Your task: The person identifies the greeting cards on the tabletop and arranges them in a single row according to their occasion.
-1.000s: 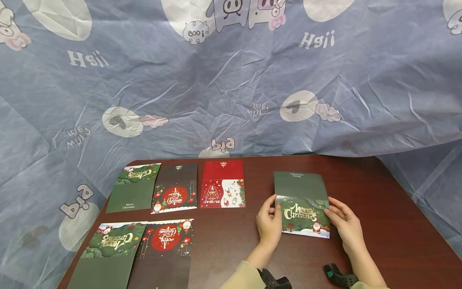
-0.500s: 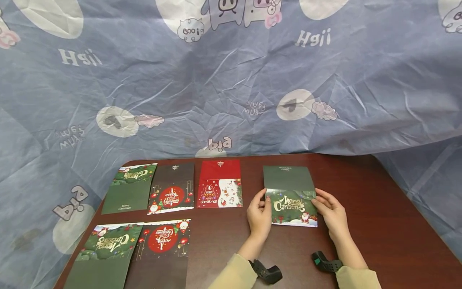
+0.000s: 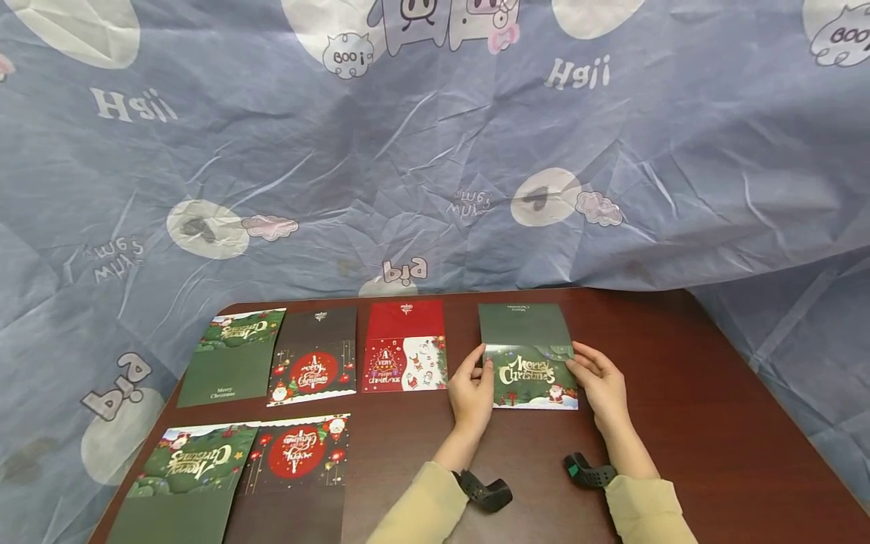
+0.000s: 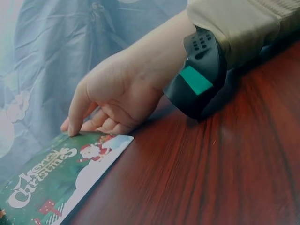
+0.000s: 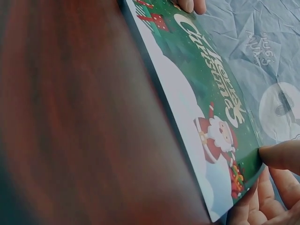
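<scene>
A green Christmas card (image 3: 530, 378), unfolded with its plain panel at the back, is held between both hands, low over or on the table. At its left edge the left hand (image 3: 472, 397) pinches it, thumb on the printed face. The right hand (image 3: 601, 389) pinches the opposite edge; in the right wrist view its thumb (image 5: 281, 155) presses the face near the Santa, with fingers beneath. The left wrist view looks across to the right hand (image 4: 117, 89) on that edge. Only fingertips of the left hand (image 5: 193, 4) show at the top of the right wrist view.
Left of the hands lie a red card (image 3: 405, 355), a dark brown card (image 3: 314, 363) and a green card (image 3: 231, 359) in a row. In front are another green card (image 3: 183, 483) and brown card (image 3: 295, 472). A patterned cloth (image 3: 340, 151) hangs behind the table (image 3: 700, 423).
Both hands have moved the held green card left and back, bringing it level with the red card's row. The view has also shifted slightly. The other cards stay put.
</scene>
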Tool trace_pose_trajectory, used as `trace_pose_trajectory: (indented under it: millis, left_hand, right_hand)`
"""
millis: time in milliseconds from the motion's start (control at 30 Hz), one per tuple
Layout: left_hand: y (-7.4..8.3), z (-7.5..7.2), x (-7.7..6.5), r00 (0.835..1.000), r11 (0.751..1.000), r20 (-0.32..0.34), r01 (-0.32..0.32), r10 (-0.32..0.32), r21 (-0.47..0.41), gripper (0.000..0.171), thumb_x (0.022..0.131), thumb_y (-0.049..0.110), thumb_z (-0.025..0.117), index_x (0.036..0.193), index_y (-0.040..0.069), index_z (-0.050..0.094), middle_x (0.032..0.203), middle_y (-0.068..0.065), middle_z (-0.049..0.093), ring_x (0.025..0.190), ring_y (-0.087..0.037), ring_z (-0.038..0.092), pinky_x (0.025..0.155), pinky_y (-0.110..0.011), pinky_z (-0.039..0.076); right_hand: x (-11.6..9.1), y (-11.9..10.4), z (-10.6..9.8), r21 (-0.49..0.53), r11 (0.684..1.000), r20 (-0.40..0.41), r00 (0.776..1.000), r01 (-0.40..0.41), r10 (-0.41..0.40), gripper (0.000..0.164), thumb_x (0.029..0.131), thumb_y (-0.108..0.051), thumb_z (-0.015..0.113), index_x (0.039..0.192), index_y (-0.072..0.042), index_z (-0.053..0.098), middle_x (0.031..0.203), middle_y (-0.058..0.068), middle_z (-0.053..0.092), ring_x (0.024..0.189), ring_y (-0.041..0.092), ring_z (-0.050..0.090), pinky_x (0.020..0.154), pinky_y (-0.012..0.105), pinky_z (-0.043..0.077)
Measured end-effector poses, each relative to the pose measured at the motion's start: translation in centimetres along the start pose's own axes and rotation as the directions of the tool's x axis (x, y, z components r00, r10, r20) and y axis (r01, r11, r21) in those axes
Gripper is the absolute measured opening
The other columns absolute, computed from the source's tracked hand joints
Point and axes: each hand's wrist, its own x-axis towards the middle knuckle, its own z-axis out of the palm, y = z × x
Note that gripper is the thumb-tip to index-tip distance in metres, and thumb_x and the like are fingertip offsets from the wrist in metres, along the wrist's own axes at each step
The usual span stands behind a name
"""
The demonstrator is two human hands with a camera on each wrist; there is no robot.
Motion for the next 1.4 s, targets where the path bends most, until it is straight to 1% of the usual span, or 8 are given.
trace_pose_trajectory:
  millis: [300,467,567,800,933,1033,1100,1400]
  left_hand:
    - [-0.9,0.0,1.1,1.000,0.999,0.009,0.001,-0.002,0.045,0.030,0.085,0.001,0.064,0.114,0.003,0.067,0.061,-0.006,0.063,0.044,0.002,0.048,0.042,-0.017,0.043]
    - [-1.2,0.0,1.7,1.000,0.999,0.013,-0.028,0.027,0.046,0.032,0.084,0.000,0.064,0.116,0.001,0.065,0.059,-0.005,0.058,0.042,0.004,0.040,0.039,-0.016,0.038]
    - [-1.4,0.1,1.9,0.999,0.997,0.008,-0.047,0.047,0.067,0.035,0.083,-0.001,0.064,0.118,0.000,0.064,0.060,-0.006,0.058,0.040,0.005,0.034,0.038,-0.016,0.034]
    - [-1.7,0.1,2.4,1.000,0.998,0.004,0.003,-0.003,0.061,0.039,0.083,-0.002,0.063,0.122,-0.001,0.060,0.076,-0.011,0.063,0.041,0.004,0.035,0.040,-0.016,0.034]
    - [-1.8,0.1,2.6,1.000,0.997,0.005,-0.006,0.005,0.082,0.037,0.085,0.001,0.061,0.122,-0.004,0.059,0.108,-0.018,0.065,0.078,-0.012,0.065,0.063,-0.027,0.053]
    - [-1.9,0.3,2.7,1.000,0.995,0.004,-0.015,0.015,0.103,0.037,0.086,0.003,0.060,0.123,-0.006,0.058,0.126,-0.018,0.057,0.116,-0.025,0.055,0.092,-0.040,0.046]
    - [-1.9,0.4,2.8,1.000,0.993,0.005,-0.011,0.010,0.113,0.038,0.087,0.005,0.060,0.124,-0.006,0.058,0.128,-0.019,0.056,0.119,-0.026,0.053,0.098,-0.042,0.041]
    - [-1.9,0.4,3.2,0.998,0.987,-0.023,0.054,-0.051,0.151,0.044,0.088,0.015,0.057,0.129,-0.004,0.054,0.133,-0.016,0.052,0.124,-0.025,0.048,0.101,-0.044,0.036]
  right_hand:
    - [1.1,0.3,1.2,-0.030,0.999,-0.034,0.999,0.016,-0.017,0.038,0.087,-0.012,0.067,0.123,-0.002,0.060,0.088,-0.015,0.063,0.084,-0.004,0.057,0.069,0.011,0.046]
    - [1.7,0.4,2.0,-0.020,0.999,-0.058,0.998,0.029,-0.030,0.035,0.086,-0.011,0.068,0.119,-0.003,0.063,0.087,-0.013,0.064,0.085,-0.002,0.057,0.071,0.011,0.045]
    - [2.0,0.6,2.3,-0.031,0.999,-0.071,0.996,0.044,-0.046,0.034,0.085,-0.012,0.069,0.118,-0.004,0.064,0.090,-0.009,0.066,0.085,-0.002,0.058,0.071,0.012,0.045]
    - [2.3,0.8,2.8,-0.102,0.991,-0.067,0.993,0.089,-0.096,0.033,0.086,-0.013,0.068,0.118,-0.006,0.065,0.103,0.010,0.066,0.082,-0.004,0.058,0.071,0.012,0.045]
    - [2.4,0.9,3.2,-0.117,0.984,-0.051,0.989,0.132,-0.138,0.033,0.086,-0.012,0.068,0.118,-0.004,0.065,0.106,0.018,0.065,0.078,-0.007,0.057,0.070,0.010,0.044]
    - [2.5,1.0,3.5,-0.132,0.979,-0.043,0.986,0.154,-0.160,0.032,0.087,-0.011,0.068,0.117,-0.001,0.065,0.106,0.021,0.065,0.074,-0.010,0.056,0.068,0.009,0.043]
    - [2.7,1.1,3.7,-0.145,0.976,-0.048,0.984,0.161,-0.169,0.031,0.086,-0.010,0.067,0.116,-0.001,0.065,0.104,0.021,0.065,0.073,-0.010,0.056,0.067,0.008,0.043]
    - [3.1,1.1,4.7,-0.201,0.964,-0.045,0.982,0.173,-0.186,0.031,0.085,-0.012,0.069,0.115,-0.004,0.067,0.102,0.016,0.068,0.071,-0.010,0.057,0.063,0.008,0.043]
